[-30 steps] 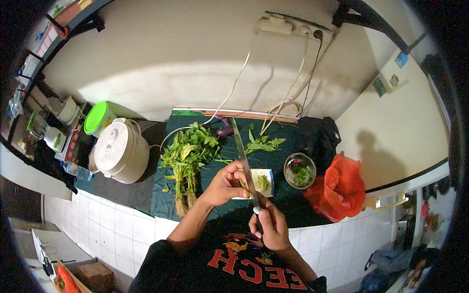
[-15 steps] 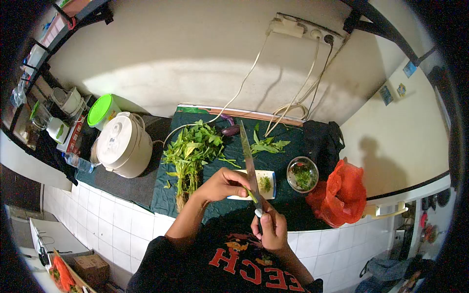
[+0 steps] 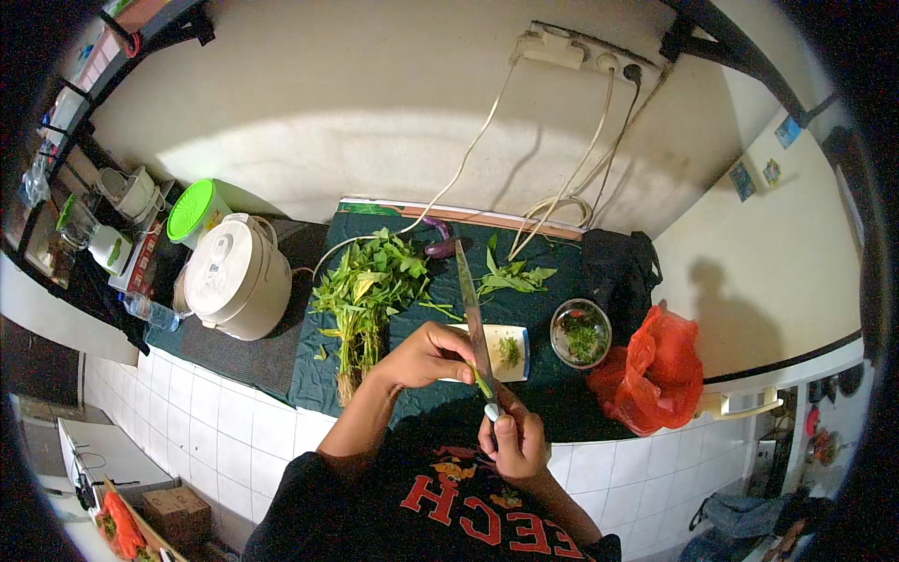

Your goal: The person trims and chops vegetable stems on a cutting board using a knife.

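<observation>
My left hand [image 3: 429, 356] pinches a thin green stem [image 3: 481, 383] beside the lower part of the knife blade. My right hand [image 3: 518, 438] is closed round the handle of a long knife [image 3: 473, 318], whose tip points up and away from me. Beneath the knife, a white board [image 3: 516, 366] holds chopped green bits [image 3: 508, 351]. A leafy green bunch with roots [image 3: 373, 281] lies left of the board, and loose leaves [image 3: 515, 278] lie beyond it. To the right stands a round bowl [image 3: 581, 334] with cut greens inside.
A purple eggplant [image 3: 440, 248] lies near the wall. The white rice cooker [image 3: 234, 279] and a green-lidded container [image 3: 195, 212] stand on the left. A red plastic bag [image 3: 651, 375] and a black bag [image 3: 618, 276] are at the right. White cables [image 3: 461, 169] hang down to the table.
The view has shifted slightly, so the table items appear a little to the right. The knife has tilted slightly against the stem. Both hands keep their hold.
</observation>
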### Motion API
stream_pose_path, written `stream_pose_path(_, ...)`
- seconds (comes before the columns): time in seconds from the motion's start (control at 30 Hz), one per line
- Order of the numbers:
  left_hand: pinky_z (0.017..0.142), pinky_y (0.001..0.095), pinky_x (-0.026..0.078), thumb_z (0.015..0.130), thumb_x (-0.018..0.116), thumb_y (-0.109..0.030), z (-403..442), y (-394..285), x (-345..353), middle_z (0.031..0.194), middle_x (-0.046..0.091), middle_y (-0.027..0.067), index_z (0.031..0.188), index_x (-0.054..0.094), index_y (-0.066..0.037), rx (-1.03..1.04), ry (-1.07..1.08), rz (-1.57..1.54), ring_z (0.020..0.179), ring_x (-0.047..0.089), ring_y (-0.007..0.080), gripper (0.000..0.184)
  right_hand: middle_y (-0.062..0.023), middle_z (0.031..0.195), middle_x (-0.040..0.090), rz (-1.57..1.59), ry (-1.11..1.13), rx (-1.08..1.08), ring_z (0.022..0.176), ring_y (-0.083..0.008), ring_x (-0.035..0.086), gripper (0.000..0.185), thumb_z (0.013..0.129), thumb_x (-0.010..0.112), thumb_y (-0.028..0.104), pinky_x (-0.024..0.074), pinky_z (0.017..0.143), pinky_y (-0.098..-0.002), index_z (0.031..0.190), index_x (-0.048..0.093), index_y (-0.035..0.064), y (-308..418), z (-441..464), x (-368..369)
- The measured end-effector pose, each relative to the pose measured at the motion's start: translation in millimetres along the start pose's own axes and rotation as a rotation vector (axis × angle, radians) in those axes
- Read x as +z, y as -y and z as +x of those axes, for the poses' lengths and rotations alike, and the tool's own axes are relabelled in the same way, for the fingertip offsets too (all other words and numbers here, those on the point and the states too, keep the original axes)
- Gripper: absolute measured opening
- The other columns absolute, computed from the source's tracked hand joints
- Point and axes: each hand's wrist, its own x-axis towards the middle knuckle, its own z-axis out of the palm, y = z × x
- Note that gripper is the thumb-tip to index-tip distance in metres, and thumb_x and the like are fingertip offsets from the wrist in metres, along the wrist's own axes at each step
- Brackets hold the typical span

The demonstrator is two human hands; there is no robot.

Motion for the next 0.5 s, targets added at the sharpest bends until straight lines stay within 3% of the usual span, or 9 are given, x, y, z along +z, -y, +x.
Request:
stream_pose_path(0.07,0.069,0.0331,0.048,0.074,0.08,-0.016,0,-1,0,0.08,0.069,0.0074,0.083,0.071,-0.001,-0.013,0.024,0.003,0.076,0.062,0.0189,0.019,-0.0026,0.061,0.047,-0.021,-0.035,-0.04,0.049,-0.0079,0.041,0.052,0.103,0.039,0.035,0.0327,0.044,-0.0218,0.137,0.04,-0.0039,-7,-1,2)
stream_pose_path(0.2,0.07,0.0333,0.049,0.074,0.08,-0.014,1,-3,5,0.082,0.07,0.0083,0.084,0.072,-0.001,0.005,0.006,-0.007,0.078,0.063,0.0195,0.019,-0.0021,0.061,0.048,0.035,-0.083,0.03,0.049,-0.0067,0.042,0.054,0.102,0.041,0.037,0.0324,0.044,-0.0212,0.137,0.041,-0.004,-7,-1,3)
stream_pose_path(0.5,0.07,0.0332,0.049,0.075,0.08,-0.013,2,-10,-1,0.084,0.07,0.0089,0.084,0.071,0.0,0.001,0.025,-0.024,0.077,0.063,0.0194,0.018,-0.0017,0.058,0.047,0.002,-0.099,-0.1,0.046,-0.0065,0.04,0.053,0.102,0.04,0.037,0.0315,0.042,-0.0214,0.139,0.04,-0.0018,-5,0,4)
